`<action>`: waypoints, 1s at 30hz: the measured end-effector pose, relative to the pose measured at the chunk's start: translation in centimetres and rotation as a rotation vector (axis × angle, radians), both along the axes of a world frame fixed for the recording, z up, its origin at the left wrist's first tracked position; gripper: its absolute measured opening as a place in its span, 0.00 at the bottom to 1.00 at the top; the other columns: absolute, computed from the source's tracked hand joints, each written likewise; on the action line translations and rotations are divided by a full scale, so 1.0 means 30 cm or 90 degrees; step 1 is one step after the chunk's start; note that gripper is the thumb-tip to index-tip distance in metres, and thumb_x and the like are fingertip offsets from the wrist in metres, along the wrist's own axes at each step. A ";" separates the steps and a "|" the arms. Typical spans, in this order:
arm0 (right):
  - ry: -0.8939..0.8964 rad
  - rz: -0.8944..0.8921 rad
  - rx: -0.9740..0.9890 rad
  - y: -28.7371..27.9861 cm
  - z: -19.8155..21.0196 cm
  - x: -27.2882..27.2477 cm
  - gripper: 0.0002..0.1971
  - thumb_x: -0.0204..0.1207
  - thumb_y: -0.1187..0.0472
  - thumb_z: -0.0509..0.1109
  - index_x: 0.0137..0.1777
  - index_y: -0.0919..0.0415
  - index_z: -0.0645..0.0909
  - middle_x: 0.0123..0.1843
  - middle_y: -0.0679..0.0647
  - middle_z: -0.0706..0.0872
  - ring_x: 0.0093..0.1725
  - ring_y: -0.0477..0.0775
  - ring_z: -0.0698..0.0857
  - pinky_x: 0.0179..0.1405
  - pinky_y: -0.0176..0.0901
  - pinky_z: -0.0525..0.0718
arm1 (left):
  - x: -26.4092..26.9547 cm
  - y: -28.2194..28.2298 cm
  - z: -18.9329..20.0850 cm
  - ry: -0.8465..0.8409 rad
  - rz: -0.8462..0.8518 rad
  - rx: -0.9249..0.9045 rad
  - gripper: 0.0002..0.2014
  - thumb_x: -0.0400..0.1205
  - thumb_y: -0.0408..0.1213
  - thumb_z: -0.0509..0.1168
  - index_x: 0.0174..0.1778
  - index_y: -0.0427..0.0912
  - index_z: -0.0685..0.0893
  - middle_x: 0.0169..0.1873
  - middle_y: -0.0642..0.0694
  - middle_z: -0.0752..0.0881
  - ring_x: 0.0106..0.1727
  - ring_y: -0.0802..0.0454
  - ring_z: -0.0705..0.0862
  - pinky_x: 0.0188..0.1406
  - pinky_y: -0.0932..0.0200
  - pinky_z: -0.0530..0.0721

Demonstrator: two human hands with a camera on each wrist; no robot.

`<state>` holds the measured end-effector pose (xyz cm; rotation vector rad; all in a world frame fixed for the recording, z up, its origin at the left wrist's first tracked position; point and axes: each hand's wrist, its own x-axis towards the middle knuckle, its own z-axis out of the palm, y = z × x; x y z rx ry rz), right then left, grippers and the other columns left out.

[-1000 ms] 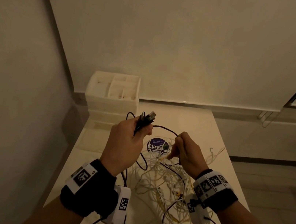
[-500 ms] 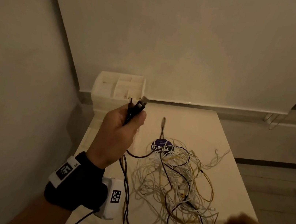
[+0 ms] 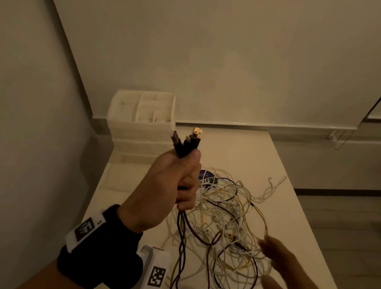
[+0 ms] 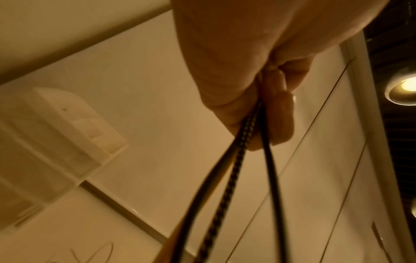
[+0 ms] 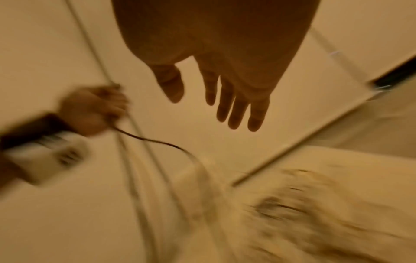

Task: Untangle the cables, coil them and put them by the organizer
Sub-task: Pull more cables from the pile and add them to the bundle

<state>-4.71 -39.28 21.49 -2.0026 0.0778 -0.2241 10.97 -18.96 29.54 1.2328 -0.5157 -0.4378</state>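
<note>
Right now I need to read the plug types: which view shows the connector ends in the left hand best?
The head view: the connector ends fan out above the left hand. The left wrist view shows only cords leaving the fist; the right wrist view is too blurred.

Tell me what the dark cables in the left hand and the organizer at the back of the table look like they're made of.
Dark cables: at least one has a braided fabric-like sheath, judging by the checkered black-and-yellow weave in the left wrist view; one plug tip shines like metal. Organizer: it looks like white, slightly translucent moulded plastic, with thin straight walls and dividers and a smooth matte finish. The dim light leaves both uncertain.
</note>
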 end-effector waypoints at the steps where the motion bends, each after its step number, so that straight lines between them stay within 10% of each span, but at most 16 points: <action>1: 0.037 0.080 0.007 0.056 0.041 0.041 0.32 0.70 0.32 0.66 0.74 0.26 0.61 0.71 0.28 0.76 0.73 0.32 0.72 0.70 0.38 0.71 | -0.025 -0.014 -0.004 -0.001 -0.008 0.004 0.19 0.85 0.43 0.55 0.28 0.43 0.63 0.23 0.47 0.59 0.19 0.54 0.57 0.19 0.62 0.62; 4: 0.022 0.305 0.009 0.264 0.027 0.160 0.18 0.82 0.47 0.62 0.72 0.42 0.70 0.63 0.35 0.82 0.63 0.35 0.80 0.62 0.39 0.78 | -0.091 -0.035 -0.010 0.005 -0.020 0.010 0.19 0.84 0.44 0.56 0.28 0.42 0.64 0.22 0.49 0.60 0.19 0.55 0.58 0.17 0.63 0.61; 8: -0.051 0.262 -0.019 0.326 -0.045 0.201 0.12 0.86 0.49 0.54 0.46 0.53 0.74 0.35 0.46 0.79 0.33 0.45 0.77 0.35 0.39 0.74 | -0.108 0.017 -0.011 0.009 0.008 0.001 0.20 0.84 0.44 0.56 0.28 0.43 0.62 0.23 0.47 0.58 0.19 0.54 0.54 0.19 0.60 0.53; 14: -0.057 0.327 -0.105 0.264 -0.230 0.141 0.19 0.76 0.28 0.51 0.42 0.42 0.68 0.32 0.43 0.74 0.30 0.44 0.71 0.32 0.40 0.68 | -0.140 0.059 -0.031 0.003 0.043 -0.022 0.22 0.85 0.46 0.57 0.26 0.44 0.61 0.22 0.46 0.56 0.20 0.53 0.53 0.20 0.58 0.53; 18: 0.044 0.270 -0.156 0.230 -0.373 0.094 0.15 0.82 0.53 0.65 0.32 0.44 0.74 0.29 0.47 0.71 0.27 0.44 0.69 0.30 0.35 0.67 | -0.109 0.075 0.048 -0.018 0.041 -0.133 0.20 0.84 0.44 0.54 0.25 0.44 0.65 0.20 0.52 0.63 0.17 0.58 0.58 0.18 0.64 0.56; 30: 0.300 0.398 -0.101 0.161 -0.531 0.077 0.06 0.88 0.53 0.52 0.52 0.53 0.66 0.33 0.42 0.71 0.29 0.36 0.69 0.32 0.28 0.67 | -0.095 0.052 0.110 -0.035 0.033 -0.187 0.24 0.77 0.53 0.68 0.27 0.46 0.61 0.21 0.53 0.61 0.17 0.58 0.54 0.19 0.72 0.60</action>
